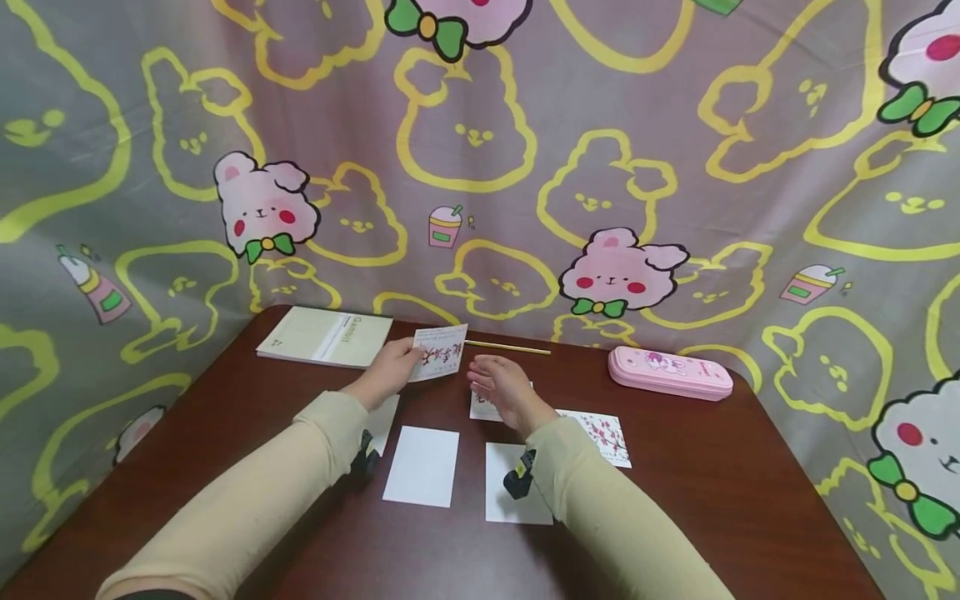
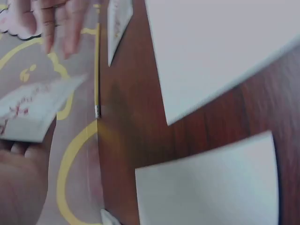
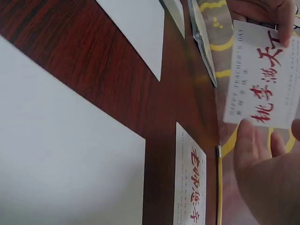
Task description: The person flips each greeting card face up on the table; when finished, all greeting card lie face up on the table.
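My left hand (image 1: 397, 364) pinches a small greeting card (image 1: 439, 352) with red characters and blossoms, lifted off the dark wooden table (image 1: 712, 492). The right wrist view shows the same card (image 3: 265, 79) held at its top edge by left fingers (image 3: 274, 10). My right hand (image 1: 497, 385) hovers just right of it with relaxed fingers and holds nothing. Below that hand lies another printed card (image 3: 190, 183). In the left wrist view the held card (image 2: 30, 110) sits above my left palm (image 2: 16, 187).
Two blank white cards (image 1: 422, 465) (image 1: 513, 496) lie between my forearms, a blossom card (image 1: 606, 435) to the right. A yellow pencil (image 1: 508, 347), pink pencil case (image 1: 670, 372) and notebook (image 1: 325, 336) line the far edge. Patterned cloth (image 1: 480, 167) hangs behind.
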`<state>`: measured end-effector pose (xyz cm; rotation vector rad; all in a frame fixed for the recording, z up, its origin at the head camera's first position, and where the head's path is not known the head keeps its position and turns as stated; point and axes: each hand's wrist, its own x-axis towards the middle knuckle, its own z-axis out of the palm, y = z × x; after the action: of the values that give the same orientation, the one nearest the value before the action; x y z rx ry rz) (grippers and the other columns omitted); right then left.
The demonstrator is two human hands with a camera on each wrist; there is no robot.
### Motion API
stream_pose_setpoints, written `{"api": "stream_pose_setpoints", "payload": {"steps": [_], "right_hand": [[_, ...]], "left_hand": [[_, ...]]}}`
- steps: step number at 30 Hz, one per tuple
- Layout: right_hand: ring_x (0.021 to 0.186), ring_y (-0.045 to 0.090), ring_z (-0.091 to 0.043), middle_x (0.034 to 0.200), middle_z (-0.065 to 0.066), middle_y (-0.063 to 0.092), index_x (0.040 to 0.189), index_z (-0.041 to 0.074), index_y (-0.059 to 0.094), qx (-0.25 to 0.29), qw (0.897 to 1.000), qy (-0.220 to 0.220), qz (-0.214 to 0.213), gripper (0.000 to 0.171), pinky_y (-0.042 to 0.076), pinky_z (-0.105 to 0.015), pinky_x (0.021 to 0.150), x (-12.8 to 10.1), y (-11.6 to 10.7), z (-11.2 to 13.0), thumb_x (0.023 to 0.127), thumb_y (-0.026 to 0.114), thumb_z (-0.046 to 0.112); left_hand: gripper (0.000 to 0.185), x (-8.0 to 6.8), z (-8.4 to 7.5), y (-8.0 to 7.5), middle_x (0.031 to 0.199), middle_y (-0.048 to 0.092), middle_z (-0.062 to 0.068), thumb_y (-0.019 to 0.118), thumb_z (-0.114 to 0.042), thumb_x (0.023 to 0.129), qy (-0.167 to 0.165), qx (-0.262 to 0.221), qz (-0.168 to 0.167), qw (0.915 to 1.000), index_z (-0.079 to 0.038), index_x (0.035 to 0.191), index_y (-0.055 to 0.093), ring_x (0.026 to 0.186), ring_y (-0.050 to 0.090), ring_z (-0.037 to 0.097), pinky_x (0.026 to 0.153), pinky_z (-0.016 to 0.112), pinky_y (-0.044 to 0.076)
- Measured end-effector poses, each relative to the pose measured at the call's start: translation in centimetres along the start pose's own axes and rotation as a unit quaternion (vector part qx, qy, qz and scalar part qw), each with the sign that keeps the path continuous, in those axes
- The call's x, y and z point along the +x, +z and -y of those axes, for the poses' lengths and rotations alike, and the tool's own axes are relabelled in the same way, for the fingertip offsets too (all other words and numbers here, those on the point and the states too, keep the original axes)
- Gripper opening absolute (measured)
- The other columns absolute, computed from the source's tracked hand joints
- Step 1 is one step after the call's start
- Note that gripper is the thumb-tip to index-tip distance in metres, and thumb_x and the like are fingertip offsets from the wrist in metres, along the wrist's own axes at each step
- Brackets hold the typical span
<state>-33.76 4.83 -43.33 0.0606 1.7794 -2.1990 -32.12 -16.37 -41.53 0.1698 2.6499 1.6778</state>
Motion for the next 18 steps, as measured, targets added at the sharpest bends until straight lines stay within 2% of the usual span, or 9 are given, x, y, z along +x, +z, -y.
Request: {"api": "stream_pose_setpoints", "payload": {"steps": [2, 4, 7, 10, 12, 14, 18], "right_hand": [[0.134, 0.052, -0.041, 0.145, -0.031, 0.049, 0.143, -0.011, 0.045, -0.023, 1.0, -0.005, -0.007, 0.04, 0.045, -0.045, 0.11, 0.1, -0.1, -0.2, 0.107, 0.048, 0.006], [0.13, 0.055, -0.04, 0.135, -0.028, 0.057, 0.141, -0.011, 0.048, -0.045, 0.999, -0.008, -0.009, 0.038, 0.048, -0.043, 0.107, 0.1, -0.2, -0.4, 0.105, 0.052, 0.003], [0.111, 0.065, -0.033, 0.115, -0.018, 0.065, 0.13, -0.01, 0.056, -0.067, 0.998, -0.01, -0.005, 0.029, 0.055, -0.035, 0.093, 0.0, -0.4, -0.7, 0.104, 0.056, 0.002], [0.091, 0.066, -0.024, 0.099, -0.011, 0.065, 0.118, -0.008, 0.059, -0.069, 0.997, -0.017, 0.005, 0.018, 0.057, -0.028, 0.079, -0.1, -0.6, -0.7, 0.103, 0.057, 0.0], [0.087, 0.064, -0.021, 0.096, -0.01, 0.063, 0.115, -0.007, 0.059, -0.074, 0.997, -0.022, 0.013, 0.014, 0.056, -0.026, 0.075, -0.2, -0.7, -0.6, 0.103, 0.057, 0.0], [0.086, 0.063, -0.021, 0.095, -0.009, 0.063, 0.114, -0.007, 0.061, -0.09, 0.995, -0.022, 0.026, 0.014, 0.055, -0.026, 0.075, -0.2, -0.8, -0.6, 0.102, 0.058, 0.0], [0.086, 0.062, -0.021, 0.093, -0.007, 0.064, 0.115, -0.007, 0.064, -0.151, 0.986, -0.026, 0.062, 0.017, 0.052, -0.028, 0.074, -0.4, -1.0, -0.4, 0.1, 0.058, -0.001]], "left_hand": [[0.04, 0.1, 0.0, 0.1, 0.124, 0.068, 0.023, 0.038, -0.013, 0.111, -0.033, -0.076, 0.013, 0.9965, 0.011, 0.139, 0.054, 0.101, 0.069, 0.023, 0.088, 0.035, 0.055], [0.04, 0.1, -0.1, 0.3, 0.118, 0.069, 0.019, 0.037, -0.012, 0.111, -0.059, -0.144, 0.024, 0.9875, 0.011, 0.141, 0.051, 0.092, 0.067, 0.014, 0.08, 0.028, 0.054], [0.04, 0.1, -0.3, 0.4, 0.111, 0.068, 0.01, 0.035, -0.012, 0.112, -0.079, -0.223, 0.038, 0.9708, 0.011, 0.143, 0.047, 0.087, 0.065, 0.007, 0.076, 0.024, 0.054], [0.04, 0.2, -0.4, 0.3, 0.104, 0.068, 0.002, 0.036, -0.014, 0.112, -0.076, -0.264, 0.041, 0.9607, 0.01, 0.141, 0.047, 0.086, 0.066, 0.007, 0.076, 0.024, 0.055], [0.041, 0.3, -0.4, 0.0, 0.103, 0.068, 0.001, 0.038, -0.017, 0.111, -0.067, -0.274, 0.043, 0.9585, 0.01, 0.14, 0.048, 0.086, 0.066, 0.008, 0.075, 0.024, 0.055], [0.042, 0.4, -0.5, -0.6, 0.104, 0.067, 0.001, 0.041, -0.019, 0.11, -0.062, -0.264, 0.047, 0.9616, 0.011, 0.139, 0.049, 0.086, 0.066, 0.009, 0.074, 0.024, 0.055], [0.042, 0.4, -0.9, -1.5, 0.108, 0.067, 0.009, 0.047, -0.019, 0.108, -0.052, -0.187, 0.072, 0.9784, 0.011, 0.137, 0.052, 0.086, 0.064, 0.012, 0.072, 0.025, 0.055]]}}
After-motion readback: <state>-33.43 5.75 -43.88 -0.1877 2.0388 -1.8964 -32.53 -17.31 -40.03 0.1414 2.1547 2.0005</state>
